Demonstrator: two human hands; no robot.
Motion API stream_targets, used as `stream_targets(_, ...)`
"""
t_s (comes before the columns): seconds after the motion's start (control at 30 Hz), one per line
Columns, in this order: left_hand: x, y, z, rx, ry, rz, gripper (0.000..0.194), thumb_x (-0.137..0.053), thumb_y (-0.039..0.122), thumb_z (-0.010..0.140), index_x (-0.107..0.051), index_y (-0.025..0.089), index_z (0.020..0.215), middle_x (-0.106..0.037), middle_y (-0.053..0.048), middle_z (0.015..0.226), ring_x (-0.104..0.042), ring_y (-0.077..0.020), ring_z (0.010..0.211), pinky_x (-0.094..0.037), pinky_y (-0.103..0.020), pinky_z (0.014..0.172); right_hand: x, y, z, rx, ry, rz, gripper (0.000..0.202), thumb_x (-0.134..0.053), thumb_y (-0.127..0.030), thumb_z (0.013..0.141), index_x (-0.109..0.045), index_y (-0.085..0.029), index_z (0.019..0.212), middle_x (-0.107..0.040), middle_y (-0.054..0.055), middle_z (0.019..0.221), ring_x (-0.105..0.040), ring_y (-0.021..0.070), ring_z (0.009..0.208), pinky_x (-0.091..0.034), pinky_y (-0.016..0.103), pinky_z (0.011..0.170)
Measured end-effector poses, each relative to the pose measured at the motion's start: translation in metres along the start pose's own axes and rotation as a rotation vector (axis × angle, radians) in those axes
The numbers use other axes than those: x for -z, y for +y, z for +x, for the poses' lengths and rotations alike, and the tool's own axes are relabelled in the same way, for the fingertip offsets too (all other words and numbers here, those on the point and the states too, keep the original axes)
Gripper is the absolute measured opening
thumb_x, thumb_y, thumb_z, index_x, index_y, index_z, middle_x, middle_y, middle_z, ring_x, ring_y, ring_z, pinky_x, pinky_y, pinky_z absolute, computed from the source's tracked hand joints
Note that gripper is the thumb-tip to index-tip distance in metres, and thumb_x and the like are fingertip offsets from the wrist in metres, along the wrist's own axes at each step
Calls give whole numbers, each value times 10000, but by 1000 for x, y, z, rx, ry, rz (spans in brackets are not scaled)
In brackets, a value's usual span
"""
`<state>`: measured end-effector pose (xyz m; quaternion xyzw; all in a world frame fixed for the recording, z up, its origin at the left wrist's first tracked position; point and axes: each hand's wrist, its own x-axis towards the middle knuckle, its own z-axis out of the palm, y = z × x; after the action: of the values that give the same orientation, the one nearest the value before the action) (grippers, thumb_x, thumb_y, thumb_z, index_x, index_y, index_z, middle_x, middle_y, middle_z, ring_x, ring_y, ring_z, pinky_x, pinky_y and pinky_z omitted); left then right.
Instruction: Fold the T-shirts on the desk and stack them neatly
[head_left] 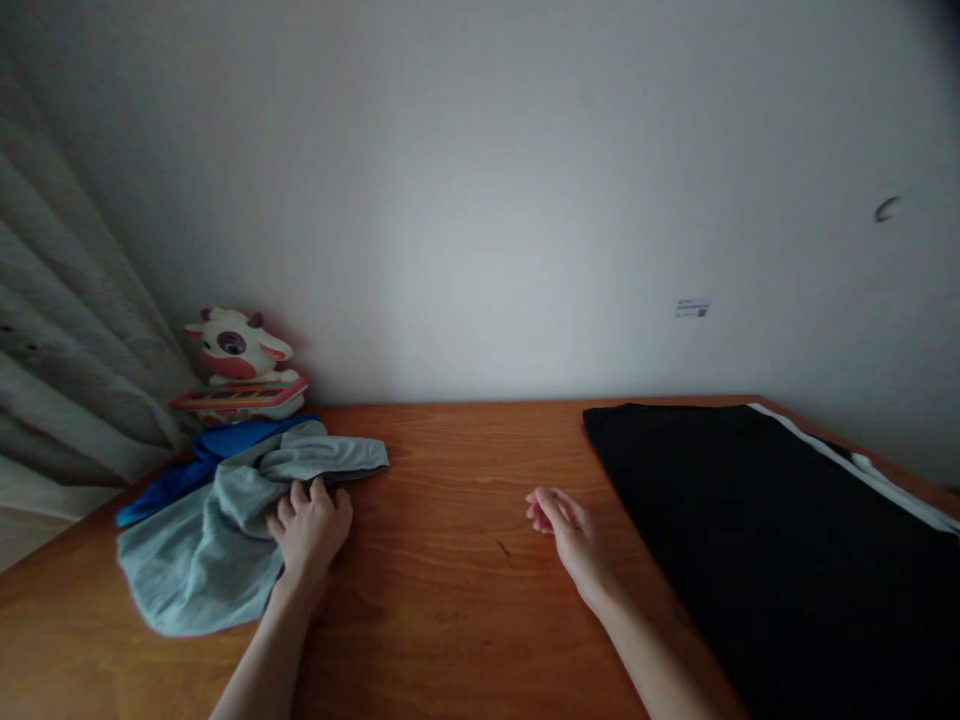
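The person stood at a wooden table that was pushed against a plain pale wall. The left hand lay on a crumpled grey garment at the left part of the table, and its fingers were curled into the cloth, so it gripped a fold of it near the right edge of the pile. The grey garment was loose and not folded, and one flat part of it stretched to the right, toward the middle of the table. Under it and behind it, a blue cloth showed, touching the grey one. The right hand was over the bare wood, near the middle, holding nothing; its fingers were half bent and relaxed, not spread wide. Just beside this hand, on the right, a black garment with a white stripe lay flat and covered the right part of the table. In the far left corner a toy cow stood by the wall, next to a pale curtain.
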<state>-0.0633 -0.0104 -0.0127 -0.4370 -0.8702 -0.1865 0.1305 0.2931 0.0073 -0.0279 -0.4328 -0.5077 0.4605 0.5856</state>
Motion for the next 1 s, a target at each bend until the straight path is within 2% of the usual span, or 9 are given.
stream_targets(0.1, -9, 12, -4, -235, -40, -87, 535, -411, 426, 898, -639, 103, 1258, -521, -262, 1443, -513, -433, 1317, -415, -577, 1071, 16, -2, 9, 113, 59, -206, 508, -545, -679, 887, -698, -195, 873, -737, 95, 801, -678, 227, 742, -535, 343, 712)
stream_targets(0.2, -20, 29, -11, -547, -86, -236, 445, -440, 441, 886, -694, 160, 1120, -603, -193, 1349, -595, -353, 1243, -437, -503, 1106, 51, -9, 20, 270, 310, -694, 357, -484, -475, 962, -688, -190, 1026, -729, 139, 1031, -667, 282, 957, -490, 415, 876)
stream_targets(0.23, -22, 36, -16, -630, -99, -282, 413, -445, 446, 895, -703, 185, 1085, -624, -174, 1320, -616, -332, 1214, -450, -491, 1102, 63, -11, 22, 257, 398, -871, 327, -486, -407, 963, -680, -180, 1095, -708, 159, 1101, -649, 305, 1014, -473, 434, 888)
stream_targets(0.3, -22, 52, -30, -780, -128, -356, 358, -447, 441, 924, -719, 235, 1035, -649, -142, 1291, -649, -303, 1165, -492, -487, 1066, 85, -12, 25, 103, 524, -1160, 354, -529, -326, 945, -638, -147, 1230, -662, 207, 1185, -623, 350, 1073, -460, 449, 856)
stream_targets(0.37, -17, 67, -46, -920, -159, -408, 313, -463, 415, 942, -732, 271, 1011, -659, -125, 1291, -669, -288, 1136, -531, -486, 1021, 99, -11, 25, -67, 565, -1309, 376, -592, -307, 924, -629, -120, 1248, -647, 239, 1167, -623, 376, 1059, -453, 446, 811)
stream_targets(0.5, -6, 86, -70, -1087, -220, -467, 254, -502, 341, 949, -736, 321, 1046, -680, -72, 1296, -674, -253, 1158, -558, -421, 1003, 104, -2, 25, -109, 514, -1342, 148, -586, -241, 938, -702, -155, 970, -692, 181, 1000, -655, 349, 969, -433, 423, 786)
stream_targets(0.57, -5, 89, -74, -1113, -234, -489, 248, -510, 319, 947, -737, 328, 1047, -693, -55, 1286, -674, -246, 1171, -560, -398, 1007, 102, 1, 26, -97, 511, -1329, 156, -549, -203, 949, -694, -161, 908, -703, 165, 964, -661, 333, 942, -424, 413, 780)
stream_targets(0.73, -7, 89, -72, -1116, -245, -527, 239, -527, 352, 946, -738, 321, 1054, -732, -47, 1206, -704, -232, 1112, -585, -362, 966, 99, 2, 29, -27, 569, -1241, 225, -452, -210, 982, -667, -157, 944, -697, 186, 974, -650, 320, 927, -423, 398, 763)
stream_targets(1.0, -3, 94, -71, -1154, -209, -576, 222, -531, 340, 934, -733, 339, 1023, -776, -8, 1070, -750, -209, 941, -624, -324, 846, 90, -9, 32, 246, 602, -981, 328, -321, -316, 1043, -604, -169, 961, -692, 173, 950, -654, 290, 892, -478, 404, 817)
